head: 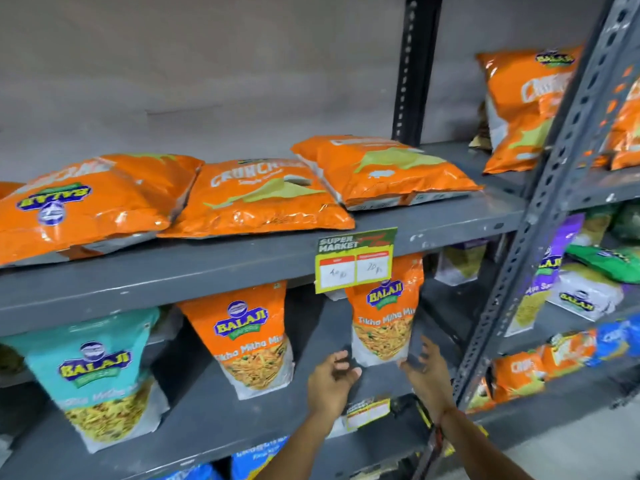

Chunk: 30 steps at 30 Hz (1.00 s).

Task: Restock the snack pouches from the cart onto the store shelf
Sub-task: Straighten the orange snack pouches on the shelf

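left hand (pixel 331 374): fingers spread, just left of the pouch's base, apparently not touching
right hand (pixel 424 363): spread, fingers at the pouch's lower right corner
orange pouch (pixel 384 320): upright on the lower shelf (pixel 214 410), under the price tag (pixel 355 259)
upper shelf (pixel 207 268): orange bags lying flat

The single head view looks forward and slightly down, close to the grey shelf (pixel 242 268), angled rightward.
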Motion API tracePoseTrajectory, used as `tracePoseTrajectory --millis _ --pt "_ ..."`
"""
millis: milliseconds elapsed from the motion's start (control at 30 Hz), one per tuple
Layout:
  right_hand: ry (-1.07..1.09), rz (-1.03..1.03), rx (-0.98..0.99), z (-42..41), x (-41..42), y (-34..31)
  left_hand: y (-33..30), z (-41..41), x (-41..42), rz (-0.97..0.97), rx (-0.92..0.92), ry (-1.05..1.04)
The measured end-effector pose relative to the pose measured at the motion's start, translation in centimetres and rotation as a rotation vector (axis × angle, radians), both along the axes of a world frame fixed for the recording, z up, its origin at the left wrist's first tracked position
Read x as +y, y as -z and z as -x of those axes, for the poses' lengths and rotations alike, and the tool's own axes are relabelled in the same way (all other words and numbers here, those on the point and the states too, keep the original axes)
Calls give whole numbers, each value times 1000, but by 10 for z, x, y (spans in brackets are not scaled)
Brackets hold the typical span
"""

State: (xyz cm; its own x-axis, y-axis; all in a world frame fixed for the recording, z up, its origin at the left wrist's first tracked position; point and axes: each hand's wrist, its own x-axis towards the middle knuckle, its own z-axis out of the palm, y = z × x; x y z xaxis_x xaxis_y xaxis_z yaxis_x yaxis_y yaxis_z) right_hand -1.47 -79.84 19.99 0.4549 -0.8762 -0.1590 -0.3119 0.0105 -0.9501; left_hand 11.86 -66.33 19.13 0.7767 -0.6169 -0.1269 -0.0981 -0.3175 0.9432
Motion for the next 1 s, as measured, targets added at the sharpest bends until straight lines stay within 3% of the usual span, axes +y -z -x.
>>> tracePoseTrajectory --millis 100,300,600,800,900,1000 --pt "-131 -97 17 -7 -32 14 0 4 -31 -8 58 -29" --pt "-275 -9 39 -16 -54 29 11 8 -59 -14 41 -109" --pt "-244 74 61 -22 -62 42 17 8 -54 35 67 -123" --pt "68 196 37 -29 -22 65 10 10 15 85 96 -192" --pt "248 235 -35 -37 55 45 4 4 86 98 57 -282" --pt "217 252 -88 -57 140 30 -6 -7 176 132 34 -424"
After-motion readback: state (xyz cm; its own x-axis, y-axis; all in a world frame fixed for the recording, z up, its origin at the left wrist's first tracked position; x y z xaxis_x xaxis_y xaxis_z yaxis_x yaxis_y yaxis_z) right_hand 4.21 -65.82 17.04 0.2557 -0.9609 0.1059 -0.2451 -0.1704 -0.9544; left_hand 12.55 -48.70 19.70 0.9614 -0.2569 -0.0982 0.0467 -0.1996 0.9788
